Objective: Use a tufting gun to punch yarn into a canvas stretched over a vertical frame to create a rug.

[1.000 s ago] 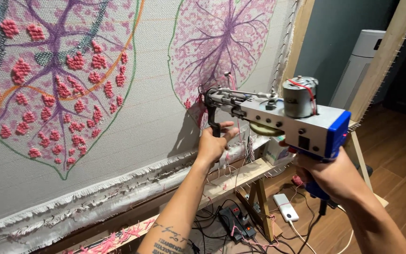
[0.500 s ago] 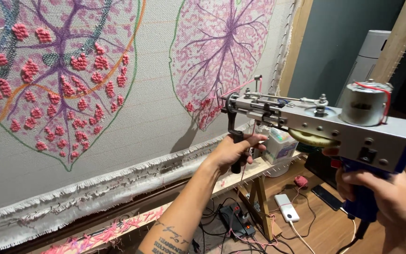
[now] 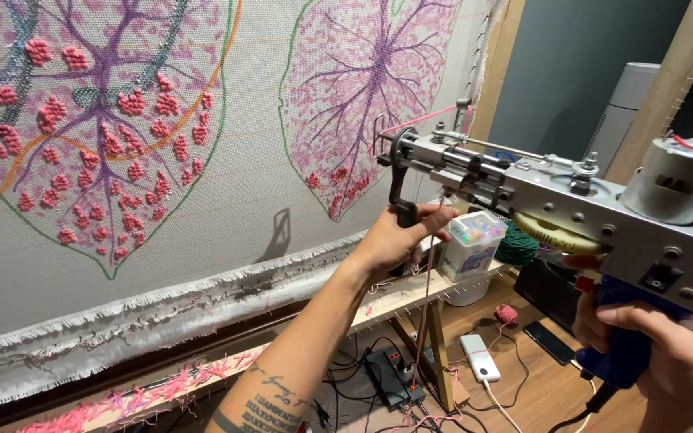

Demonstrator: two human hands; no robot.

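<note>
Tufting gun point(image 3: 555, 204) held up in the air, off the cloth, nozzle end pointing left toward the stretched backing cloth point(image 3: 226, 216) w/o touching it. Grey metal body, silver motor at rear top, blue grip at bottom right.

Left hand point(image 3: 395, 240) clenched round the black front handle, fingers wrapped, thumb on top. Right hand point(image 3: 667, 353) wrapped round the blue rear grip, index finger up near the trigger area; can't tell if it's pressed. Both hands grasping the gun, nothing else in them.

Pink yarn strand point(image 3: 427, 120) runs into the needle end; another thin strand hangs down past the left hand toward the floor.

Progress, judging by what shows: two leaf motifs on the cloth. Right leaf point(image 3: 362, 96) looks mostly filled, pink w/ purple veins. Left leaf point(image 3: 98, 136) only partly done: purple veins, scattered pink clusters, green and orange outlines, lots of bare cloth between. Bg cloth around both untufted. So a fair amount left, esp. left leaf infill.

Around: wooden frame rail point(image 3: 395, 297) under the cloth w/ pink yarn scraps on it, white plastic box point(image 3: 471, 244) w/ coloured bits, green yarn ball point(image 3: 519, 244) beside it. Floor below: power strip point(image 3: 391, 377), cables, phone point(image 3: 551, 343), white charger block point(image 3: 481, 357).
</note>
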